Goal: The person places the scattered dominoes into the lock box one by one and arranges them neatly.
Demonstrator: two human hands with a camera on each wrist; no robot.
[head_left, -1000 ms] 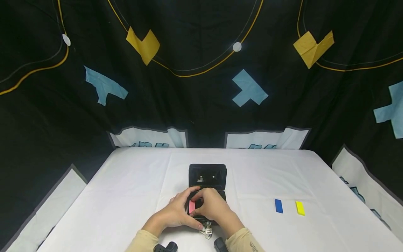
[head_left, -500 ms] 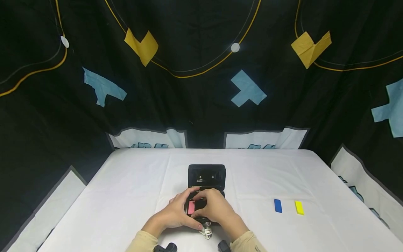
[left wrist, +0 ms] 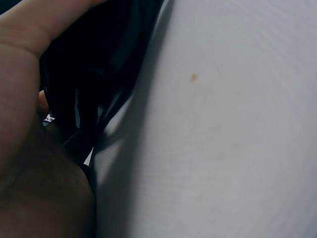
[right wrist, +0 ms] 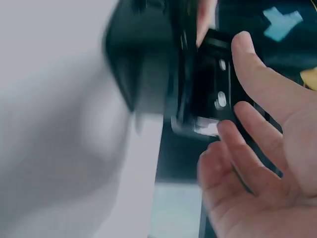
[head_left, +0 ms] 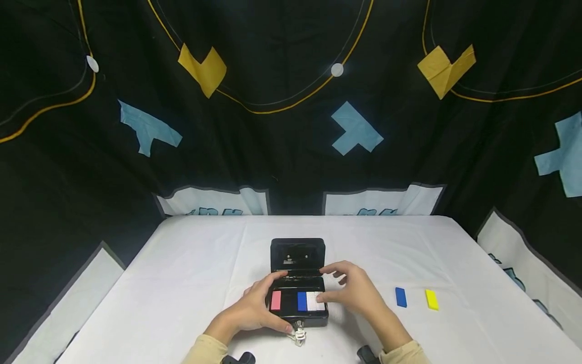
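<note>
A black metal cash box [head_left: 305,321] stands at the table's centre with its lid [head_left: 297,254] raised. My left hand [head_left: 254,308] grips its left side, index finger toward the back and thumb at the front edge. In the left wrist view, part of that hand lies against the dark box. Inside lie a pink block [head_left: 276,300] on the left, and a blue block [head_left: 302,302] beside white blocks [head_left: 311,302] on the right. My right hand [head_left: 359,290] is spread at the right side, its thumb tip overlapping the white blocks; nothing is held between its fingers.
Keys [head_left: 299,333] hang from the lock at the box's front. Another blue block [head_left: 400,297] and a yellow block [head_left: 432,299] lie to the right on the white-covered table [head_left: 195,253]. A dark curtain [head_left: 282,151] with paper shapes hangs behind.
My right hand has moved from inside the box to its right side, bringing the blue and white blocks into view. The left hand stays on the box.
</note>
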